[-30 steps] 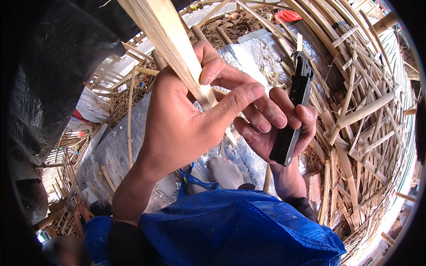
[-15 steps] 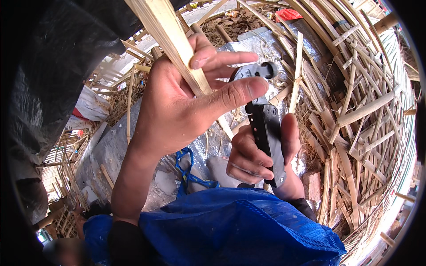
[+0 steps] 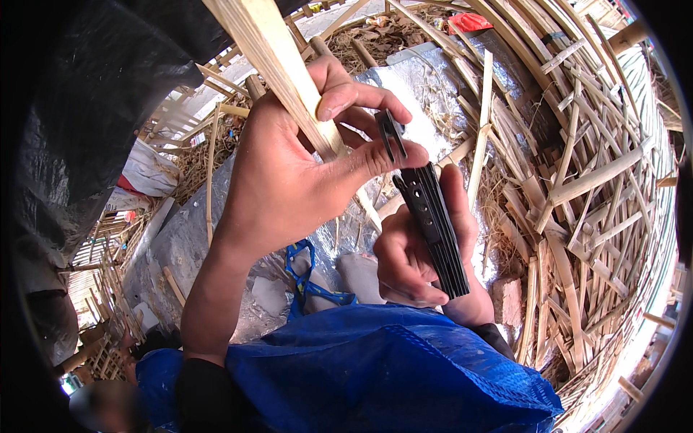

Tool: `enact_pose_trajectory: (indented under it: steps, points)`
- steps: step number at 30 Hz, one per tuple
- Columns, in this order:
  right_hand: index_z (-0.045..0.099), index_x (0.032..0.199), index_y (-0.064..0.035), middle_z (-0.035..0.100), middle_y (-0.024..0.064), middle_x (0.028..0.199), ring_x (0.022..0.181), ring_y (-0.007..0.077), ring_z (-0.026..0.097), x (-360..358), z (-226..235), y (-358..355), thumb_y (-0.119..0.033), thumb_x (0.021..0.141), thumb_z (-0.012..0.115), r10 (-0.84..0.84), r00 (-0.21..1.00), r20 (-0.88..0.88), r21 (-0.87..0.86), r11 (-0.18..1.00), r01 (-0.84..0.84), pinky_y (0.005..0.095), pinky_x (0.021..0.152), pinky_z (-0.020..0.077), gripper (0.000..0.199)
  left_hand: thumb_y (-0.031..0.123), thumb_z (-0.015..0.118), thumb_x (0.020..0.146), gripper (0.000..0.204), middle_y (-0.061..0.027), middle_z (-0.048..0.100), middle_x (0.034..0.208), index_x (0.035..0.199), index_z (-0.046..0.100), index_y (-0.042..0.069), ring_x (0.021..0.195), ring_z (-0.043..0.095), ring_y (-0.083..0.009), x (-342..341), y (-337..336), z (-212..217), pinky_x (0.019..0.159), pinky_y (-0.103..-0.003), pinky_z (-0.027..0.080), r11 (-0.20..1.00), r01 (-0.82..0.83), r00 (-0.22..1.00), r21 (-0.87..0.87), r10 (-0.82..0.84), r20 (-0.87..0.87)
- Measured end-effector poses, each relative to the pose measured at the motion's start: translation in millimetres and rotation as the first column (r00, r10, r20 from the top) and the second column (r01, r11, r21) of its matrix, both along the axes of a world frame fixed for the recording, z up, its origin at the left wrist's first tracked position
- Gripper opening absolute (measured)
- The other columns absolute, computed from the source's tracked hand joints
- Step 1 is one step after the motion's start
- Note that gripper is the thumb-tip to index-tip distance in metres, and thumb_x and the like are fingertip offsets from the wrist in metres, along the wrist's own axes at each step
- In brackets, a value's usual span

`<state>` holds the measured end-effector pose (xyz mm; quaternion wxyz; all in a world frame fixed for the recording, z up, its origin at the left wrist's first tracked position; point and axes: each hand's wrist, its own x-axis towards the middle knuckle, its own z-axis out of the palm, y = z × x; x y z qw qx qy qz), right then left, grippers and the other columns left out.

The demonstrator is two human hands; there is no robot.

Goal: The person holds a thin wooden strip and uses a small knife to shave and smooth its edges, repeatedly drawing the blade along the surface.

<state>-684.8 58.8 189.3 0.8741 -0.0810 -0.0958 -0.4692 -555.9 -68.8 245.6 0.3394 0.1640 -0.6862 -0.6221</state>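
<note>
My left hand (image 3: 285,180) is closed around a pale split-bamboo strip (image 3: 271,54), which slants from the upper left down through the grip. Its thumb and a fingertip also pinch the upper end of a black folding multi-tool (image 3: 437,227). Around the tool's lower handle, my right hand (image 3: 404,256) has its fingers on one side and its thumb on the other. The tool is seen edge-on, with slots and small holes along the handle. A blue sheet (image 3: 404,361) lies over my lap, below both hands.
Stacked bamboo strips (image 3: 577,195) fill the right side. Silvery sheeting (image 3: 191,245) covers ground ahead, with a blue strap (image 3: 303,278) on it. Black sheeting (image 3: 86,108) hangs at the left. A brick (image 3: 507,302) lies beside my right forearm; a red bag (image 3: 469,23) is farther off.
The multi-tool has turned from its flat side to edge-on, and its head is now pinched by my left thumb and finger. My right fingers have shifted on the handle. The bamboo strip stays in place.
</note>
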Motion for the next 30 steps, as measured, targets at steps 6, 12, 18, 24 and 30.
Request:
enact_pose_trajectory:
  steps: [6,12,18,24,30]
  points:
    - [0.053,0.106,0.0137,0.054,0.0158,0.051,0.030,0.0136,0.044,-3.6,8.1,0.1,-0.071,0.097,0.023,-0.248,0.688,-0.682,-0.065,0.958,0.281,0.0203,0.030,0.0328,0.091,-0.004,0.082,0.076,0.027,-0.0060,0.063,0.092,0.084,0.056,0.000,0.078,0.065,-0.0091,3.3,-1.2,3.0,0.068,-0.020,0.052,0.953,-0.160,0.970,-0.257,0.201,0.140]
    - [0.048,0.125,0.0071,0.060,0.0174,0.062,0.034,0.0123,0.047,-18.7,-4.6,10.4,-0.063,0.100,0.032,-0.371,0.509,-0.776,-0.126,0.883,0.451,0.0207,0.032,0.0347,0.076,-0.003,0.089,0.067,0.030,-0.0018,0.060,0.085,0.081,0.062,-0.001,0.069,0.063,-0.0076,0.0,4.5,8.5,0.062,-0.019,0.051,0.952,-0.266,0.941,-0.150,0.291,0.174]
    - [0.049,0.126,0.0008,0.065,0.0084,0.087,0.069,0.0080,0.060,-11.8,3.1,13.0,-0.030,0.099,0.059,-0.471,0.157,-0.868,-0.374,0.829,0.416,0.0219,0.052,0.0453,0.042,-0.005,0.090,0.062,0.041,-0.0082,0.067,0.091,0.083,0.055,0.002,0.067,0.063,-0.0078,0.8,3.2,3.6,0.060,-0.018,0.051,0.952,-0.274,0.938,-0.138,0.296,0.179]
    - [0.050,0.130,0.0023,0.072,0.0169,0.086,0.051,0.0119,0.059,-17.8,-0.3,14.3,-0.035,0.105,0.042,-0.369,0.358,-0.858,-0.198,0.880,0.431,0.0226,0.050,0.0461,0.046,-0.001,0.091,0.063,0.043,-0.0133,0.068,0.109,0.079,0.052,0.006,0.086,0.065,-0.0103,-0.9,0.8,8.6,0.065,-0.021,0.053,0.942,-0.262,0.944,-0.211,0.296,0.149]
    - [0.051,0.125,0.0022,0.072,0.0180,0.084,0.048,0.0121,0.058,-18.5,0.6,18.3,-0.032,0.104,0.045,-0.388,0.319,-0.865,-0.240,0.878,0.415,0.0223,0.048,0.0460,0.040,0.007,0.089,0.070,0.043,-0.0136,0.066,0.110,0.073,0.046,0.010,0.097,0.062,-0.0117,0.2,0.2,7.8,0.074,-0.025,0.051,0.890,-0.178,0.944,-0.420,0.275,0.181]
